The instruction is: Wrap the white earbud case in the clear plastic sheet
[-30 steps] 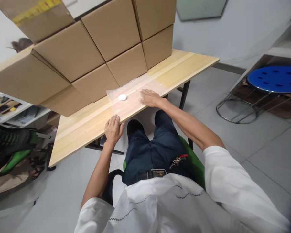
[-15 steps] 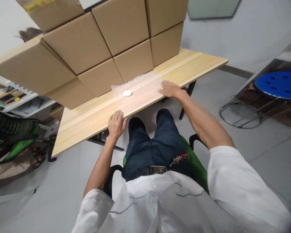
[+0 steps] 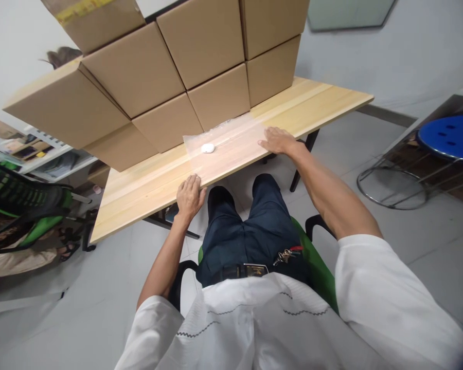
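Observation:
My left hand (image 3: 190, 197) rests on the front edge of the wooden table (image 3: 139, 200), fingers laid flat on the top and thumb out to the side. Farther right, my right hand (image 3: 278, 140) lies flat by the same edge, at the right end of a thin translucent sheet (image 3: 235, 146). Neither hand holds anything. On the left part of the sheet sits a small white rounded object (image 3: 208, 148), its kind not clear, between the hands and touched by neither.
Stacked cardboard boxes (image 3: 216, 97) line the back of the table. A blue round stool (image 3: 453, 136) stands to the right. On the left are a black and green chair (image 3: 27, 205), shelves (image 3: 54, 159) and part of another person's sandalled foot (image 3: 69, 249).
The whole view has shifted slightly, so the table and boxes appear a little farther right. Both hands keep their places on the table, and the white object has not moved on the sheet.

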The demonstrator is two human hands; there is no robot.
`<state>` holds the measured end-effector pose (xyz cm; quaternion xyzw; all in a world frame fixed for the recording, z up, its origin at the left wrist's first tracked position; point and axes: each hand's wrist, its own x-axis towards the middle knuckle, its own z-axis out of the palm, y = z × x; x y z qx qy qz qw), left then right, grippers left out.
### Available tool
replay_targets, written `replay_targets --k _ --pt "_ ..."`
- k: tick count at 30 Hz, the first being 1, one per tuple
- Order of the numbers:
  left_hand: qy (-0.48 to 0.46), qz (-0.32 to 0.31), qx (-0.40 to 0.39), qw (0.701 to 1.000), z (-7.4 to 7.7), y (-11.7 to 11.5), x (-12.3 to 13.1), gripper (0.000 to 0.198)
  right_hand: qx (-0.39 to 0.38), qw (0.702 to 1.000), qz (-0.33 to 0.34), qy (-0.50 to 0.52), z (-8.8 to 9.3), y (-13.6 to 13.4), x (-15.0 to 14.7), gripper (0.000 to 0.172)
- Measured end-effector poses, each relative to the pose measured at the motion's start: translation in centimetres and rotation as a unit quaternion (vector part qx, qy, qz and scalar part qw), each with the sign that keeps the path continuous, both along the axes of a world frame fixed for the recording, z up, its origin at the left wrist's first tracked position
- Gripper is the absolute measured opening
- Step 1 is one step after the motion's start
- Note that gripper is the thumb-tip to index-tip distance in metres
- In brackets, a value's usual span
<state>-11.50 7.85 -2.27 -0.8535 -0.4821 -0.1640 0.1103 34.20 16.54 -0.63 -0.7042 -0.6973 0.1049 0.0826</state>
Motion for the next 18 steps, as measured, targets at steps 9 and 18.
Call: replay_targets --k 9,18 --pt "-0.002 -0.005 0.012 1.000 -0.8 0.1 -0.2 0.056 -0.005 1.000 -0.003 -0.023 0.5 -0.9 -0.5 0.099" --pt "-0.052 -0.014 0.025 0.998 -1.1 -0.6 0.1 0.049 0.007 0.996 0.005 -0.085 1.2 -2.7 -1.5 0.081"
